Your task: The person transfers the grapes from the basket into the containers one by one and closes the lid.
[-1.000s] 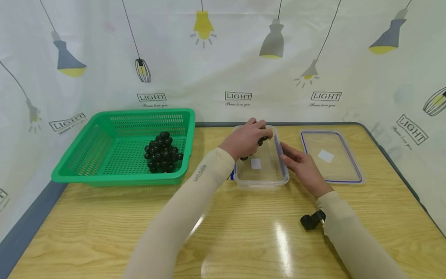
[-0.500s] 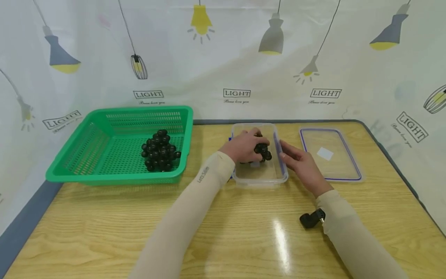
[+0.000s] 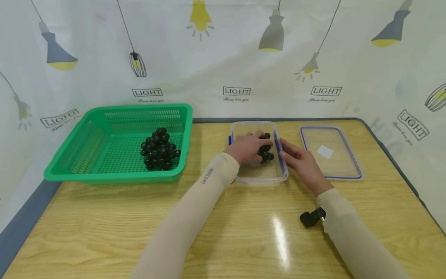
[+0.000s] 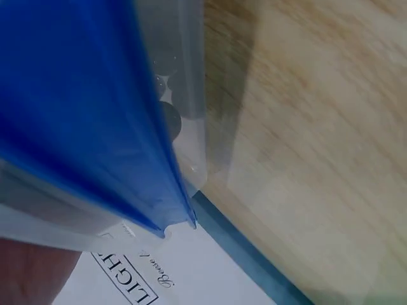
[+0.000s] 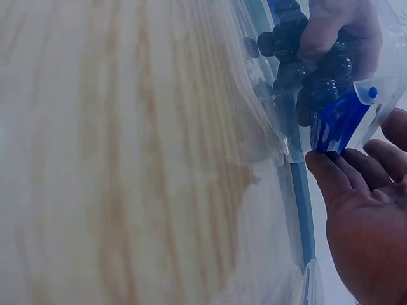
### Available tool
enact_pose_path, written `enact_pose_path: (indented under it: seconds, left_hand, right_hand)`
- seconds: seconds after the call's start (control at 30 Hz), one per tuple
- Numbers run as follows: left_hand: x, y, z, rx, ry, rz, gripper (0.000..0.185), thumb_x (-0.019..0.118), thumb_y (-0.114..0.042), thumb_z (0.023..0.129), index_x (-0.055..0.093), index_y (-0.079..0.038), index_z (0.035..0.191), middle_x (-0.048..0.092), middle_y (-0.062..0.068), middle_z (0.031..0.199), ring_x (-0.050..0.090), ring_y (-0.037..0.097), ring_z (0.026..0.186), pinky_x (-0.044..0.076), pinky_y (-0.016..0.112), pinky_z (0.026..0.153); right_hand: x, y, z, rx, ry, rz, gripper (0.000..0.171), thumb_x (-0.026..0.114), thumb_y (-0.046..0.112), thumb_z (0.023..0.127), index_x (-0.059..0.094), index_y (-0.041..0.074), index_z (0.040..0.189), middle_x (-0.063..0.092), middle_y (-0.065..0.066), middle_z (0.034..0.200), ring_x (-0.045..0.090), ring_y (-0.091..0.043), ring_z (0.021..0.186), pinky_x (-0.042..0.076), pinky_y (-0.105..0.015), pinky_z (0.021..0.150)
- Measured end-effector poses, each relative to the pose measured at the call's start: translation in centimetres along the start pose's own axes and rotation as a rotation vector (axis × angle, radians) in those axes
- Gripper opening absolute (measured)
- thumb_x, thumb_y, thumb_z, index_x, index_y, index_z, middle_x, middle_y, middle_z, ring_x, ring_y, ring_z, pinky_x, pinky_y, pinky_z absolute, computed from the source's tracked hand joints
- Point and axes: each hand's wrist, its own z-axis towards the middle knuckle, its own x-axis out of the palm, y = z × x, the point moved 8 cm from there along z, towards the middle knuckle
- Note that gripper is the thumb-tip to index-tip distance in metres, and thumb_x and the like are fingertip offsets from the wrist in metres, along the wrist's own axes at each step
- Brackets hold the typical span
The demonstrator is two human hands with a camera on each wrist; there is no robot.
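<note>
A clear plastic container (image 3: 259, 178) stands at the back middle of the wooden table. My left hand (image 3: 253, 145) is down inside it, fingers curled round a bunch of dark grapes (image 3: 266, 150). Through the container wall, the right wrist view shows the grapes (image 5: 305, 70) under the left hand's fingers (image 5: 331, 28). My right hand (image 3: 290, 154) lies with straight fingers against the container's right side. Its fingertips (image 5: 324, 166) touch the blue clip (image 5: 340, 124). The left wrist view is filled by a blue clip (image 4: 76, 114) and the container wall (image 4: 184, 76).
A green mesh basket (image 3: 115, 175) at the left holds another bunch of dark grapes (image 3: 159, 154). The container's clear lid (image 3: 331, 153) with a blue seal lies flat to the right. A small black mount (image 3: 311, 217) sits by my right forearm. A printed backdrop closes off the back.
My left hand has come down with the grapes from above the container's rim to inside it. The right hand has stayed against the container's side.
</note>
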Motion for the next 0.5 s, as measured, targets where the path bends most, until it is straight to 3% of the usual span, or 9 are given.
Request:
enact_pose_path:
  seconds: [0.13, 0.23, 0.5]
  left_hand:
    - [0.37, 0.06, -0.24, -0.033, 0.030, 0.000, 0.066, 0.061, -0.053, 0.092, 0.039, -0.035, 0.151, 0.030, 0.001, 0.156, 0.038, 0.028, 0.133, 0.039, 0.048, 0.101]
    - [0.24, -0.10, -0.39, -0.028, 0.030, -0.014, 0.066, 0.060, -0.058, 0.090, 0.043, -0.035, 0.150, 0.031, 0.002, 0.156, 0.038, 0.028, 0.135, 0.038, 0.050, 0.101]
    - [-0.04, -0.57, -0.64, 0.005, 0.019, 0.035, 0.055, 0.070, -0.030, 0.092, 0.051, -0.038, 0.143, 0.022, -0.005, 0.161, 0.025, 0.026, 0.142, 0.032, 0.058, 0.105]
  right_hand:
    - [0.03, -0.26, -0.11, 0.011, 0.010, -0.016, 0.059, 0.055, 0.026, 0.102, 0.031, 0.011, 0.155, 0.031, -0.012, 0.156, 0.031, -0.026, 0.141, 0.041, -0.025, 0.101]
    - [-0.14, -0.20, -0.13, 0.005, 0.006, -0.027, 0.060, 0.055, 0.027, 0.102, 0.031, 0.011, 0.155, 0.030, -0.013, 0.156, 0.031, -0.026, 0.141, 0.041, -0.025, 0.100]
    - [-0.30, 0.20, 0.00, -0.009, 0.007, -0.026, 0.058, 0.056, 0.023, 0.102, 0.033, 0.009, 0.153, 0.033, -0.014, 0.154, 0.034, -0.028, 0.139, 0.043, -0.023, 0.098]
